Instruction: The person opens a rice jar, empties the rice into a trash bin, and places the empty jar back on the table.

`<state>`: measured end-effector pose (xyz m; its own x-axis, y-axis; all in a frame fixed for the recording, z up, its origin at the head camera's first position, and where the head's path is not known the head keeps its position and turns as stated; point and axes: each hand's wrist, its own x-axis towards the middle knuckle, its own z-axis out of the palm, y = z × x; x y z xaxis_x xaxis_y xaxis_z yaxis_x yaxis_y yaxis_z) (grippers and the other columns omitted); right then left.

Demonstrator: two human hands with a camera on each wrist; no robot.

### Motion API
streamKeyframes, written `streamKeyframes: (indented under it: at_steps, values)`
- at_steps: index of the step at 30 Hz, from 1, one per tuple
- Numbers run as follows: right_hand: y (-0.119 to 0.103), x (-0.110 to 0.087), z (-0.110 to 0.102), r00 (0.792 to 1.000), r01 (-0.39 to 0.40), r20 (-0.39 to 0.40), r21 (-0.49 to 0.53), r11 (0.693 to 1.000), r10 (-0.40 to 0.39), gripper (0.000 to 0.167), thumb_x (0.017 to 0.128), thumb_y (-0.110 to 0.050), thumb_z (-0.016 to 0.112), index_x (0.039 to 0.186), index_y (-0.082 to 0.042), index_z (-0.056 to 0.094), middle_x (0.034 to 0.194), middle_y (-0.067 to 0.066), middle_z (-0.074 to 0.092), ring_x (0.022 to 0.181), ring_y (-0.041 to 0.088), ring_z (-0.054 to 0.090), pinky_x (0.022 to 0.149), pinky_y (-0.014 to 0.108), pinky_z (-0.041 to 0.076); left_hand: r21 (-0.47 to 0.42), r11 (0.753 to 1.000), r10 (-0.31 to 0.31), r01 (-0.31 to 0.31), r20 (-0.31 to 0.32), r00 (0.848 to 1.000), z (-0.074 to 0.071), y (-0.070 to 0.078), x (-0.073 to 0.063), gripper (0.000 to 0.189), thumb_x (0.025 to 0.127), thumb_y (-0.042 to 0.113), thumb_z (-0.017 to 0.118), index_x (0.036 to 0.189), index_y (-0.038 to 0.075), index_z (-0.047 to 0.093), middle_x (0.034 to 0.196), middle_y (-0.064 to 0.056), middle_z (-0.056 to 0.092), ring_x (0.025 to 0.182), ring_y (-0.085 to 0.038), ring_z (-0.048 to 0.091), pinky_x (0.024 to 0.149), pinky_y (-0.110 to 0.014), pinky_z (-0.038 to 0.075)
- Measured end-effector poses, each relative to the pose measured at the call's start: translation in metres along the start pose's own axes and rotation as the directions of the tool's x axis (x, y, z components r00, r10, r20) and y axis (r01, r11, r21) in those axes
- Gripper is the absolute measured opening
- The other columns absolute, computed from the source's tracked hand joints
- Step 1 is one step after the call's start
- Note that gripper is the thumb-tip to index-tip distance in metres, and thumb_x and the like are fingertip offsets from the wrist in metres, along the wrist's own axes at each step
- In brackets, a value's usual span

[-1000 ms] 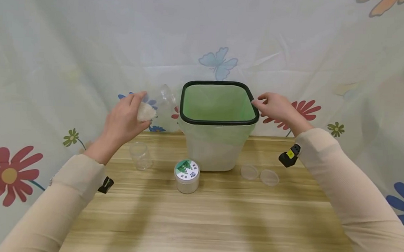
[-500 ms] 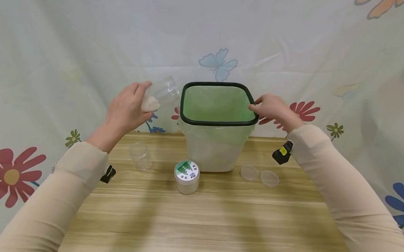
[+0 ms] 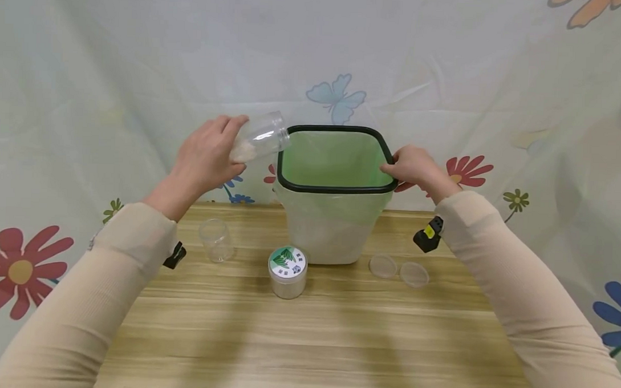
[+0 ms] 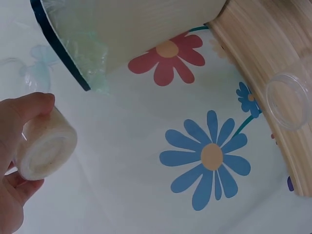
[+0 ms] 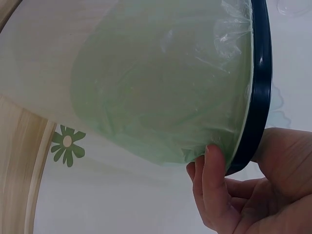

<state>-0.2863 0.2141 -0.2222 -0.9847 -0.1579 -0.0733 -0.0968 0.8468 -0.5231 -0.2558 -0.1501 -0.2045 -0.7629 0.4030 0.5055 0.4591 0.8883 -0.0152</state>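
My left hand (image 3: 209,150) grips a clear plastic jar (image 3: 263,136) around its base. The jar lies tilted on its side, with some white contents near the bottom and its open mouth at the left rim of the trash can (image 3: 329,234). In the left wrist view the jar's whitish base (image 4: 46,158) faces the camera. The can is white, with a black rim and a green bag (image 3: 337,160) lining it and folded over the outside. At the can's right rim, my right hand (image 3: 414,166) holds the edge, thumb inside and fingers outside, against the bag in the right wrist view.
A lidded jar (image 3: 287,273) with a green and white label stands before the can. An uncapped clear jar (image 3: 216,241) stands to the left on the wooden table (image 3: 315,342). Two clear discs (image 3: 383,266) lie to the right. A flowered curtain (image 3: 192,53) hangs behind.
My left hand has raised the jar and brought it right, tipping it toward the can's rim. My right hand has moved slightly left and taken hold of the right rim.
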Motion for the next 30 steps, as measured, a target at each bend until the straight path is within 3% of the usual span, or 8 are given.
streamKeyframes:
  at_steps: [19,30]
  values:
    - [-0.004,0.0,0.001,1.0,-0.024,0.006,0.049,0.999,0.023,0.034,0.09,-0.02,0.052,0.099,0.011,0.06,0.095,0.024,0.062,0.057,0.015,0.066,0.063,0.032,0.056,0.012,0.999,0.051,-0.052,0.072,0.996,-0.001,0.015,0.016,0.076,0.073,0.016,0.076,0.137,0.011,0.035,0.126,-0.015,0.05,0.11,-0.035,0.049,0.086,-0.047,0.047]
    - [-0.004,0.004,0.004,0.999,-0.036,-0.004,0.047,0.998,0.037,0.027,0.087,-0.015,0.051,0.089,0.01,0.058,0.079,0.015,0.059,0.05,0.01,0.061,0.057,0.028,0.055,0.032,0.994,0.103,-0.106,0.079,0.991,0.002,0.021,0.022,0.072,0.074,0.012,0.073,0.137,0.009,0.037,0.126,-0.015,0.05,0.109,-0.034,0.049,0.09,-0.045,0.046]
